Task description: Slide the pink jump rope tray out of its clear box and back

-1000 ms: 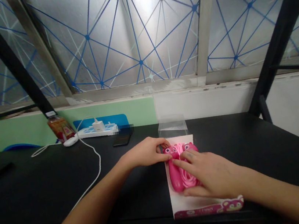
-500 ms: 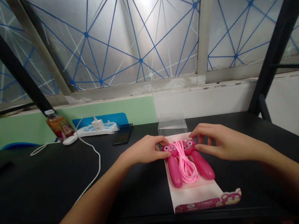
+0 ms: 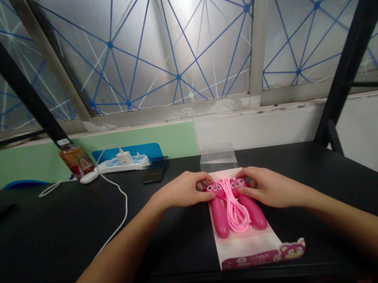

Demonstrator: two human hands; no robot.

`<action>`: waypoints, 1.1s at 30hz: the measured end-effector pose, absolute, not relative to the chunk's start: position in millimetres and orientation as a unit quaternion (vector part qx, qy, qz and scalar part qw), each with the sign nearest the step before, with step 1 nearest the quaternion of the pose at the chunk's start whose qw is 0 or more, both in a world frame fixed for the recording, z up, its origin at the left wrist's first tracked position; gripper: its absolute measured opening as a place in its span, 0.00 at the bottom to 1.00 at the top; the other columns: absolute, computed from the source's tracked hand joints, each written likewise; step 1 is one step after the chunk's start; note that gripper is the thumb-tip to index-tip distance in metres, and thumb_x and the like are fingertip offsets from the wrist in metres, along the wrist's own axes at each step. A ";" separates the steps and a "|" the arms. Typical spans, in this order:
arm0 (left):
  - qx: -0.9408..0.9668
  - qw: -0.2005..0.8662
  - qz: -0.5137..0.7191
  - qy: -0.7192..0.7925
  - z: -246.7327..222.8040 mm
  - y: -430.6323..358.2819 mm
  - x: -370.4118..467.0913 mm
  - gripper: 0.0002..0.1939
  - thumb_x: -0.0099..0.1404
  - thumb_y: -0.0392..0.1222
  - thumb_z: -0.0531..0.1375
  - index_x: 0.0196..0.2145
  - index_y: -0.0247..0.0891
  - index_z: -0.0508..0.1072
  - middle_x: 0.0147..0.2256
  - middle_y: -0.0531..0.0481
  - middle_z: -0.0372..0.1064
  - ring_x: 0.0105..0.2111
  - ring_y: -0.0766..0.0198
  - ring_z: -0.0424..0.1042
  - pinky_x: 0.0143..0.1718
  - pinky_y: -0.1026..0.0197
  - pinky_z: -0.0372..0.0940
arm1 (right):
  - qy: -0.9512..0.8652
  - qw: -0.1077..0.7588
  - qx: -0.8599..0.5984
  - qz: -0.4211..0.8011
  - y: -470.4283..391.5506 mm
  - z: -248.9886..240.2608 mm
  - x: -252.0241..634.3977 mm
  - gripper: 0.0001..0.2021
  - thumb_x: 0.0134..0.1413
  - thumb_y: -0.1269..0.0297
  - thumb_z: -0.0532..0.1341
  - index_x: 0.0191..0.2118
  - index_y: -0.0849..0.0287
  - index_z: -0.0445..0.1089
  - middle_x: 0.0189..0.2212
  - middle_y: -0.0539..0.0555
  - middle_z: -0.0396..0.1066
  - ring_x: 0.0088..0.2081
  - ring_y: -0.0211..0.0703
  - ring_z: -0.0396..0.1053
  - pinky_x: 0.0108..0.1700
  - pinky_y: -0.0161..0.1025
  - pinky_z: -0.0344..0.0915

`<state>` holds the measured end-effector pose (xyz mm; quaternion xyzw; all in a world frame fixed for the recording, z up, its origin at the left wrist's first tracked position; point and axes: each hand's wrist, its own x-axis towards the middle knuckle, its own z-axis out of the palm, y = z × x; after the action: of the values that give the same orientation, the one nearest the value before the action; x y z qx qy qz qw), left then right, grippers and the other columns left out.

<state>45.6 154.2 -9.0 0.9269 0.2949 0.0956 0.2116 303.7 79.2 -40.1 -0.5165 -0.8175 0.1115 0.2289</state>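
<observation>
A pink jump rope [image 3: 237, 214] lies bundled between its two dark pink handles, on a white card [image 3: 239, 248] with a printed bear edge at the front. My left hand [image 3: 190, 189] grips the head of the left handle [image 3: 220, 219], thumb in front and fingers behind. On the other side, my right hand [image 3: 265, 187] has its thumb and fingers around the head of the right handle [image 3: 255, 212]. Both handle heads show animal faces, and the handles' lower ends point toward me.
Behind the card stands a clear plastic box [image 3: 217, 157]. A phone [image 3: 154, 172], a white power strip [image 3: 108, 166] with a charger and cable, and a bottle [image 3: 75, 160] are at the back left of the black table [image 3: 176, 251].
My right hand has moved left and closed on the right handle's head. That handle has shifted slightly left, nearer the rope. My left hand has barely moved.
</observation>
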 end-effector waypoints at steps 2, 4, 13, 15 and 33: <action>0.925 0.215 0.098 0.297 -9.1 154.9 45.2 0.18 0.61 0.51 0.62 0.46 0.40 0.74 0.37 0.50 0.75 0.35 0.61 0.74 0.36 0.64 0.64 | -0.825 0.205 -0.521 0.074 76.8 -39.0 302.3 0.14 0.62 0.56 0.56 0.47 0.59 0.68 0.38 0.56 0.71 0.36 0.45 0.69 0.39 0.42 0.65; 0.922 0.216 0.102 0.304 -9.7 155.1 45.8 0.19 0.60 0.51 0.62 0.46 0.39 0.74 0.37 0.49 0.75 0.35 0.61 0.74 0.36 0.64 0.65 | -0.828 0.178 -0.532 0.022 72.1 -36.1 298.9 0.15 0.63 0.56 0.55 0.48 0.60 0.67 0.41 0.58 0.69 0.38 0.47 0.69 0.41 0.44 0.66; 0.923 0.211 0.110 0.301 -9.8 156.4 52.0 0.18 0.60 0.50 0.63 0.46 0.39 0.74 0.35 0.49 0.75 0.34 0.61 0.74 0.36 0.64 0.65 | -0.897 0.077 -0.423 -0.099 36.6 -26.1 261.8 0.25 0.64 0.49 0.49 0.61 0.56 0.58 0.49 0.64 0.67 0.45 0.59 0.68 0.33 0.48 0.71; 0.924 0.205 0.109 0.303 -8.4 156.3 53.8 0.18 0.61 0.50 0.62 0.46 0.39 0.74 0.34 0.50 0.75 0.33 0.62 0.74 0.36 0.63 0.65 | -0.909 0.060 -0.398 -0.109 36.1 -30.3 257.7 0.27 0.62 0.46 0.51 0.62 0.55 0.58 0.49 0.65 0.67 0.46 0.62 0.68 0.33 0.50 0.71; 0.900 0.031 0.277 0.334 -45.2 219.9 61.9 0.21 0.67 0.46 0.55 0.55 0.37 0.68 0.58 0.42 0.63 0.58 0.55 0.62 0.61 0.53 0.55 | -0.937 0.051 -0.337 -0.082 41.8 -24.5 269.1 0.24 0.62 0.46 0.52 0.57 0.52 0.64 0.44 0.58 0.72 0.41 0.54 0.70 0.34 0.44 0.65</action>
<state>61.9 219.9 -45.2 0.9005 0.3336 0.2772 0.0311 269.1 41.8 -24.5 -0.3369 -0.9366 -0.0820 0.0509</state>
